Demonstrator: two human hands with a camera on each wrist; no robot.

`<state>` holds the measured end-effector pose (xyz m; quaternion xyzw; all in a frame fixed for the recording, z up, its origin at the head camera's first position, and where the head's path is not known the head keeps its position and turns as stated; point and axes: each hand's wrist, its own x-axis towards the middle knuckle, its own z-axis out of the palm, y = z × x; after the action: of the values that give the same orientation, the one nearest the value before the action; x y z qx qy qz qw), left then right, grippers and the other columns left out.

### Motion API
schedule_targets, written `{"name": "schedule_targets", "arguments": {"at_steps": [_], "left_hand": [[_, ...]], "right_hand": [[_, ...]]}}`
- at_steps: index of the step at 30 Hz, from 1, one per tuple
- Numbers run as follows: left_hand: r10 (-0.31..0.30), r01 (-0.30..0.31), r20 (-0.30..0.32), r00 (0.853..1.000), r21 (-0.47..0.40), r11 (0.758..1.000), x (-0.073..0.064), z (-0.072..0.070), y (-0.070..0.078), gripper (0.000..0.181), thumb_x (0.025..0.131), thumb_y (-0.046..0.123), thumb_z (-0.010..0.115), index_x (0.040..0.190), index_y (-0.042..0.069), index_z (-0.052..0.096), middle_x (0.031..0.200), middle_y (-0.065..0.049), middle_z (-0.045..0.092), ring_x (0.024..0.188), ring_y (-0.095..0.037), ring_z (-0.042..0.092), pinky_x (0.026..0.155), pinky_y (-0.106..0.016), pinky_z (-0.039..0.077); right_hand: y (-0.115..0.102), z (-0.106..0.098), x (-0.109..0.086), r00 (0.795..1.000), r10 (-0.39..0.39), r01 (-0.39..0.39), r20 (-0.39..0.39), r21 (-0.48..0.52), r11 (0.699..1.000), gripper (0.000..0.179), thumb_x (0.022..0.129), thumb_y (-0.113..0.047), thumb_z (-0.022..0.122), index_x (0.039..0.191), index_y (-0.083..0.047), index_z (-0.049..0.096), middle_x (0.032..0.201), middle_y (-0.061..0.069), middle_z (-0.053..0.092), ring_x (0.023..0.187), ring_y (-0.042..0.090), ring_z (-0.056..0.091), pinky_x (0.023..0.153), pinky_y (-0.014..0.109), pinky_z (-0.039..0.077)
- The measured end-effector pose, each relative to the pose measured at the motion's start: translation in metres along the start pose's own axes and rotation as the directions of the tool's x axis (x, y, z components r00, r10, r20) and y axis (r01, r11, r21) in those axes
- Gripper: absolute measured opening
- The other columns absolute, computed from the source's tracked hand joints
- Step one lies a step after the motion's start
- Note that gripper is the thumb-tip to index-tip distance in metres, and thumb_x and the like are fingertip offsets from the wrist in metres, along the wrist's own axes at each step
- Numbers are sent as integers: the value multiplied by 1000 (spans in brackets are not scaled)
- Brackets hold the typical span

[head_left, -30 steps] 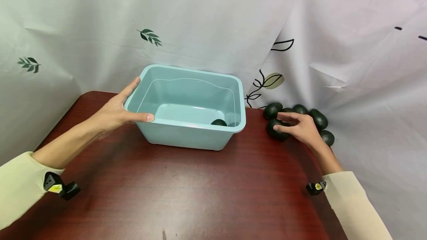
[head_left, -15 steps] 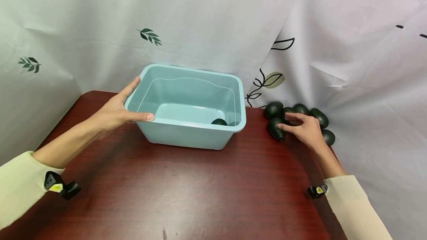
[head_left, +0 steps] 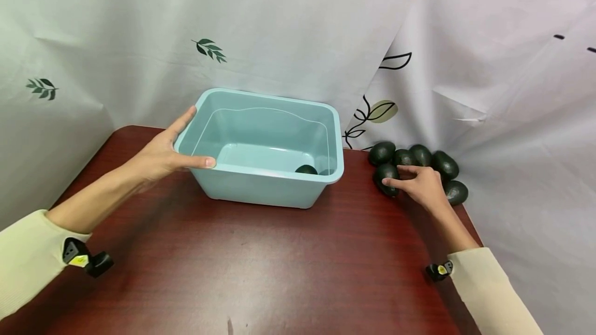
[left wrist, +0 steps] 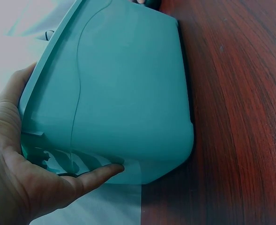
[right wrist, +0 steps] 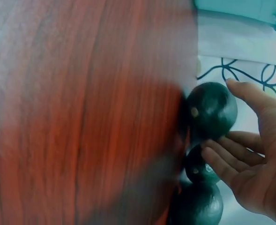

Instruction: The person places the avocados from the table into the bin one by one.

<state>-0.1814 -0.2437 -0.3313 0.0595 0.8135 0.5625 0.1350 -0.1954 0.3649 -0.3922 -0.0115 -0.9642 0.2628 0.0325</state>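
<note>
A light blue plastic tub (head_left: 261, 187) stands at the back of the table with one avocado (head_left: 306, 169) in its near right corner. My left hand (head_left: 160, 151) is spread against the tub's left end, its thumb straight along the front rim; in the left wrist view, one straight finger (left wrist: 100, 177) lies on the wall. At the right, my right hand (head_left: 421, 185) is around the nearest avocado (head_left: 384, 173) of a cluster. In the right wrist view, that avocado (right wrist: 213, 108) sits between thumb and fingers, the fingers fairly straight. Firm contact cannot be told.
Several other dark green avocados (head_left: 445, 165) lie bunched behind and beside the right hand, close to the right table edge. White patterned cloth (head_left: 288, 25) hangs behind and along both sides. The reddish-brown wooden table (head_left: 261, 262) extends in front of the tub.
My right hand has shifted slightly, its fingers lower beside the nearest avocado. That avocado has turned a little. The left hand and tub have not moved.
</note>
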Motion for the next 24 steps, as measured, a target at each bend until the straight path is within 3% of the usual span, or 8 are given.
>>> {"name": "schedule_targets", "arguments": {"at_steps": [11, 24], "left_hand": [[1, -1, -2, 1000, 5, 1000, 0, 1, 0, 130, 96, 23, 91, 179, 51, -5, 189, -2, 20, 152, -36, 46, 94, -21, 59], [-3, 3, -4, 1000, 11, 1000, 0, 0, 0, 131, 96, 24, 92, 179, 50, -6, 190, -2, 16, 153, -38, 46, 96, -25, 59]], "right_hand": [[0, 11, 4, 1000, -22, 22, 14, -16, 1000, 84, 85, -57, 97, 148, -6, 74, 146, 31, 72, 140, 50, 63, 113, 67, 53], [-5, 6, 7, 1000, -18, 17, 11, 21, 1000, 82, 85, -53, 98, 149, -7, 74, 140, 29, 76, 131, 45, 72, 110, 64, 56]]}}
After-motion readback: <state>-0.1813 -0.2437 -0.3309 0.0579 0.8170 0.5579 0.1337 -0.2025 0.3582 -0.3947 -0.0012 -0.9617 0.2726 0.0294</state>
